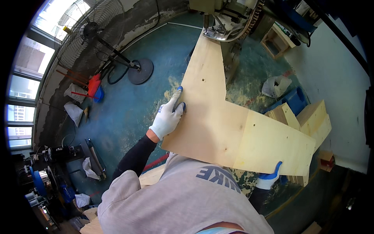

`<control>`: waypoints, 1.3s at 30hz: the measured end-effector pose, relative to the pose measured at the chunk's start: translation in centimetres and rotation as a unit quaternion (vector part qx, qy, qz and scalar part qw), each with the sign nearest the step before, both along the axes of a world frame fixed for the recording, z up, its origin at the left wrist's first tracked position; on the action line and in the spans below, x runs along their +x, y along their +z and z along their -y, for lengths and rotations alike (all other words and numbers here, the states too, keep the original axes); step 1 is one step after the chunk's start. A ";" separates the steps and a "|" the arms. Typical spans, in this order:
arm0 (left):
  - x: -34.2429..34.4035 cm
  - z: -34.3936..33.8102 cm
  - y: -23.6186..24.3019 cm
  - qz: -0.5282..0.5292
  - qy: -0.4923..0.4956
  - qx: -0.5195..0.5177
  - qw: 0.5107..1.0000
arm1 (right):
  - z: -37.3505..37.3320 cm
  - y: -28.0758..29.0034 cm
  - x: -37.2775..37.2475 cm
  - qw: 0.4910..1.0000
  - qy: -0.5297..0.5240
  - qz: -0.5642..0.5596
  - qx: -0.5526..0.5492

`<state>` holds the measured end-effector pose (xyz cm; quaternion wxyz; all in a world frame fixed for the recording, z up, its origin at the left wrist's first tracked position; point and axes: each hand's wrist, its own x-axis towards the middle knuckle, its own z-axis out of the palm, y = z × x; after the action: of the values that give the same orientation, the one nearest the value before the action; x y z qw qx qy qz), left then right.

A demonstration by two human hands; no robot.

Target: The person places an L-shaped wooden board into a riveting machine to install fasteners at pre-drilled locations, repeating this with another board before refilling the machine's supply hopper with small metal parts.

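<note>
A large L-shaped plywood panel (212, 113) with a few small holes lies across in front of my body. Its narrow far arm reaches the metal head of a machine (222, 33), which covers its tip. My left hand (166, 121), in a white glove with blue fingertips, grips the panel's left edge, two fingers lying along the top. At the right part's near edge, my right hand (268, 179), gloved alike, holds the panel with one blue finger on top. The rest of its fingers are hidden beneath the wood.
A standing fan (140, 72) is at the far left. Stacked wooden boards (313, 121) and a blue crate (292, 99) stand on the right, near a white bag (276, 85). Machinery (43, 187) is at the lower left. A wooden frame box (277, 41) sits behind.
</note>
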<state>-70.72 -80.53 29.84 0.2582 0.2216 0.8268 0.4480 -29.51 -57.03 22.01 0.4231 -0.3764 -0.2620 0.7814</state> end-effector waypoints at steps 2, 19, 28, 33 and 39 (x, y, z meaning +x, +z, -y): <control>-1.6 -1.1 -0.4 -0.034 -0.004 0.022 0.999 | -1.7 -0.1 -1.9 0.999 -0.013 0.035 0.037; -20.1 -10.4 -4.9 -0.087 -0.052 0.017 0.995 | -6.7 -1.6 -15.4 0.998 -0.044 0.021 0.033; -20.0 -8.6 -5.1 -0.114 -0.091 -0.052 0.988 | -5.3 -1.9 -16.5 0.998 -0.054 -0.011 0.012; -17.3 -6.0 -5.4 -0.156 -0.074 -0.006 0.985 | -5.1 -2.5 -16.6 0.997 -0.072 -0.012 -0.008; -16.3 -6.7 -5.5 -0.173 -0.032 0.029 0.984 | -5.7 -2.0 -16.6 0.997 -0.071 -0.014 -0.019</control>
<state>-87.03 -73.86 24.34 0.1192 0.3293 0.8381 0.4183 -46.13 -51.30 20.01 0.4745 -0.3908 -0.2139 0.7592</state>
